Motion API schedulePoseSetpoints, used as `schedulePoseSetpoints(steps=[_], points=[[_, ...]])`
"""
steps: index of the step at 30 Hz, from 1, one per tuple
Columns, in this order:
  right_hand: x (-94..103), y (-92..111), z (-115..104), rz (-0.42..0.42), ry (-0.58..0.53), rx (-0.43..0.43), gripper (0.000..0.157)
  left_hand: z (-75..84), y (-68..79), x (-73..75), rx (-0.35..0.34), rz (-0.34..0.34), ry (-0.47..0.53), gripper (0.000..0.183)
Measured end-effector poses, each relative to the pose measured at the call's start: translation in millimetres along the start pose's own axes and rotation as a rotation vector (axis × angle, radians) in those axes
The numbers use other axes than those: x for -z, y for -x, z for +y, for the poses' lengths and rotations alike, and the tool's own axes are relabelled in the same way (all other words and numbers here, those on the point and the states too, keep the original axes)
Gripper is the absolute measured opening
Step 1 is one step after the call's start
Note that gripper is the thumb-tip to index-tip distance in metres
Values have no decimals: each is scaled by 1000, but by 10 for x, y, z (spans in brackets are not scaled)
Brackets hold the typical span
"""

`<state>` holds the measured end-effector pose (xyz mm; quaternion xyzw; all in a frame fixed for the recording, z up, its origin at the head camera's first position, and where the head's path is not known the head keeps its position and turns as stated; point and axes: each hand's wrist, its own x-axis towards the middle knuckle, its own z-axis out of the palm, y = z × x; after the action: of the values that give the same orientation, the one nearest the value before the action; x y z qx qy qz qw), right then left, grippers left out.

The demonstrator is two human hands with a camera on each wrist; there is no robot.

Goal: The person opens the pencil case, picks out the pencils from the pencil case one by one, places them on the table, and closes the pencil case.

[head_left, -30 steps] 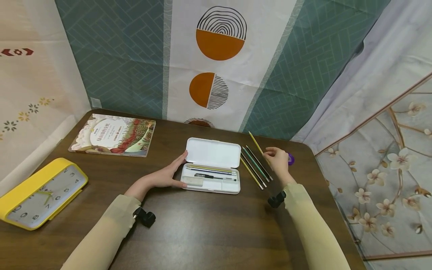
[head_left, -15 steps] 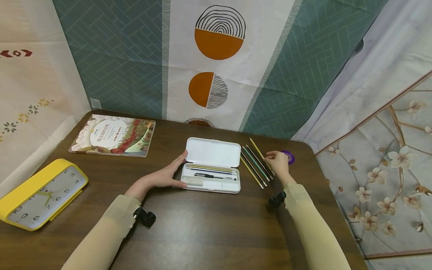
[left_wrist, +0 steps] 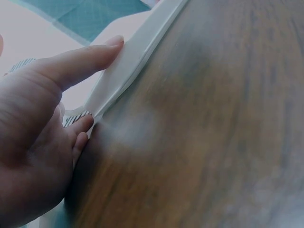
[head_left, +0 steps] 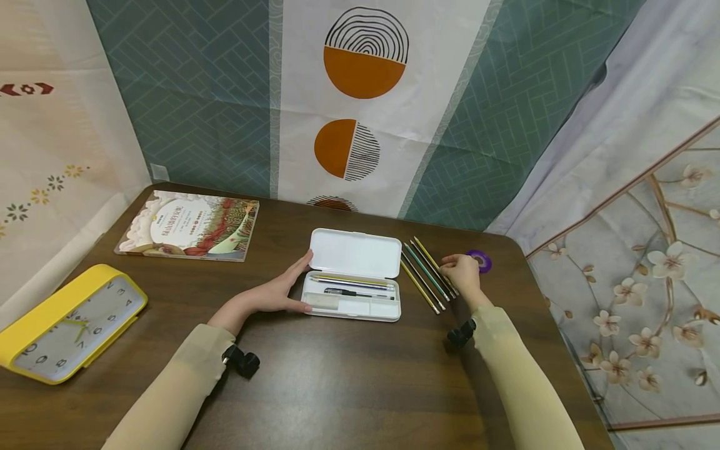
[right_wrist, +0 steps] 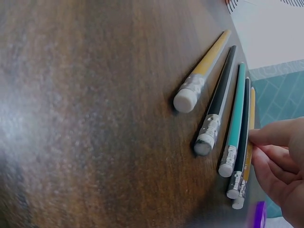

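Note:
At the left side of an open white pencil case, my left hand rests with fingers spread, fingertips by the lid and thumb at the tray's front corner. The left wrist view shows the straight thumb against the case's side. Inside the tray lie pencils, a black pen and a whitish eraser-like block. My right hand pinches a yellow pencil between thumb and fingers, alongside a row of pencils including a teal one and another yellow one.
A purple ring, like a tape roll, lies just right of my right hand. A picture book is at the back left. A yellow clock stands at the left. Patterned cloth hangs behind the brown table.
My right hand has lowered the yellow pencil and moved it left and toward me, so it now lies close beside the row's rightmost pencil. The left hand has stayed put.

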<state>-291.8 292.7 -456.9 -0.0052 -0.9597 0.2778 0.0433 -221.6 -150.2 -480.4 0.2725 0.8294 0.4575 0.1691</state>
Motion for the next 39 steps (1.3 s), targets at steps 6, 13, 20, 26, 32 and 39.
schedulePoseSetpoints(steps=[6,13,20,26,32,39], points=[[7,6,-8,-5,3,0,23,21,2,5,0,3,-1,118],[2,16,3,-1,-6,-22,25,2,1,2,-6,2,-14,117],[14,22,5,-11,-19,-31,27,8,5,-4,-7,6,-11,117],[21,39,0,-10,-20,-36,29,9,-2,-11,1,2,-7,118],[55,63,-43,18,-41,-11,32,-1,-3,-11,0,0,-7,118],[28,70,-244,169,-124,53,27,-6,7,-4,7,-1,-22,118]])
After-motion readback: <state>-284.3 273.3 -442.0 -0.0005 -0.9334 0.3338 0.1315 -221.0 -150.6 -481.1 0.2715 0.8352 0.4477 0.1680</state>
